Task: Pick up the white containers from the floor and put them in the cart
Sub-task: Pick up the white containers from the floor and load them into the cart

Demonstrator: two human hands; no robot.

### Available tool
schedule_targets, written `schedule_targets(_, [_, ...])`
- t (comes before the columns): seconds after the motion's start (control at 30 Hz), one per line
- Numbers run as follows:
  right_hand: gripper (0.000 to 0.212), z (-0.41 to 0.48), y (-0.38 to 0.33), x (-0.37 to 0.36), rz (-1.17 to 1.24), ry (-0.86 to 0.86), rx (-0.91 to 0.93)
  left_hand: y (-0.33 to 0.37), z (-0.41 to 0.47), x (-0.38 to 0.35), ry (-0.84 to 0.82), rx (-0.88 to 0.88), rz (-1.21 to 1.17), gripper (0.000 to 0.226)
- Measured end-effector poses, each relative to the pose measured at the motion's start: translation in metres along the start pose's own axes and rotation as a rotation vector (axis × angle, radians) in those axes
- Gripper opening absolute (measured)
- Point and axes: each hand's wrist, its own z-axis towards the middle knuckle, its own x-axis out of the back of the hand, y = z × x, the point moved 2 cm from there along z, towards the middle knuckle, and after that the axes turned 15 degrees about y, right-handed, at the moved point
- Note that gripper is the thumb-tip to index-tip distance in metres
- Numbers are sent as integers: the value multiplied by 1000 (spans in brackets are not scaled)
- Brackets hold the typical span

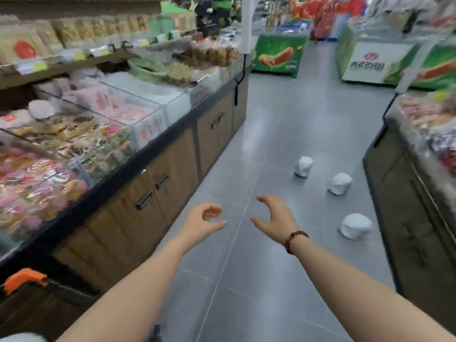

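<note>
Head view: left grip (202, 219) and right grip (274, 218) stretched forward above grey tiled floor (246, 280), fingers loosely curled, both empty. On that floor to the right, apart: nearest round white container (356, 229), middle round white container (340, 183), farthest round white container (304, 167), near brown wooden table (407, 206).

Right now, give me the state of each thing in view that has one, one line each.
left hand, fingers loosely curled, holding nothing
right hand, fingers spread, holding nothing
nearest white container, on the floor, untouched
middle white container, on the floor, untouched
farthest white container, on the floor, untouched
cart, only its orange handle shows at lower left; contents hidden
cabinet doors, closed
</note>
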Motion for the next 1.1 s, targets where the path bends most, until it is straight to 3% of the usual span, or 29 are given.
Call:
schedule_targets(0.4, [59,22,186,131,-118,293,-368,98,85,-230,-461,-210,-35,45])
schedule_targets(0.53, [61,53,243,152,-167,364,-485,116,138,-297,-537,-236,-19,44])
schedule_targets(0.9, [66,174,365,184,-255,280,-618,140,293,-465,-691,-174,56,43])
schedule_targets(1.1, [74,197,460,208,-303,203,-731,151,320,-561,-779,-136,108,46])
